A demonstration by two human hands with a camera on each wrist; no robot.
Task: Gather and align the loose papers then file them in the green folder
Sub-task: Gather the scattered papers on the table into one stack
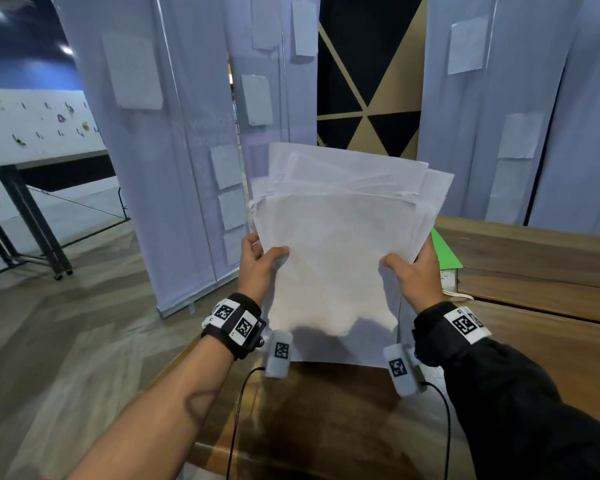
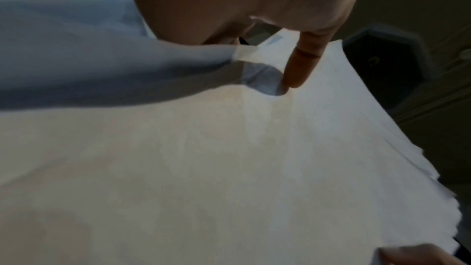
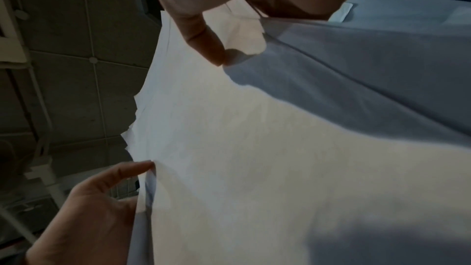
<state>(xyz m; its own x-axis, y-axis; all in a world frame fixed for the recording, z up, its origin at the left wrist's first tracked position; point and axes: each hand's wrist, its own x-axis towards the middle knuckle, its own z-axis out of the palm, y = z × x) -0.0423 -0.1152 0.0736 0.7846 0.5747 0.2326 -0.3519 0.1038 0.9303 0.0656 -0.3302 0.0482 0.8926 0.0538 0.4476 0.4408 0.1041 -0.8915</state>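
A stack of white papers [image 1: 340, 244] stands upright, lifted above the wooden table [image 1: 534, 341]; the sheets' top edges are staggered and uneven. My left hand [image 1: 260, 263] grips the stack's left edge, thumb on the front sheet. On the opposite edge my right hand [image 1: 413, 271] holds it the same way. The left wrist view shows the thumb [image 2: 303, 63] pressing on the papers [image 2: 229, 168]. In the right wrist view the thumb [image 3: 203, 41] lies on the papers [image 3: 254, 158] while the other hand [image 3: 89, 209] holds the far edge. The green folder [image 1: 445, 251] lies on the table behind the stack, mostly hidden.
Tall pale banner stands [image 1: 174, 168] rise right behind the table's far left edge. A white cable [image 1: 459, 295] lies near the folder. Another table [image 1: 25, 161] stands at far left over the wood-pattern floor [image 1: 66, 341].
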